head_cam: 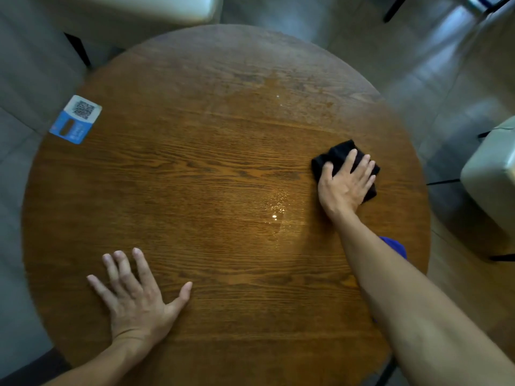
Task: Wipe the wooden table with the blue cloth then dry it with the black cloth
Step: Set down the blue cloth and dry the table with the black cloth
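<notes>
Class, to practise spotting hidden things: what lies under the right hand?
The black cloth lies under the right hand, which presses it onto the wooden table. Its edges show around the hand. Its middle is covered, so any folds there cannot be seen.

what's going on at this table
A person is drying the round wooden table. Their right hand presses the black cloth flat near the table's right edge, and the left hand rests open on the wood at the near side. A wet patch glistens near the middle, not yet dried. The blue cloth peeks out from behind the right forearm.
</notes>
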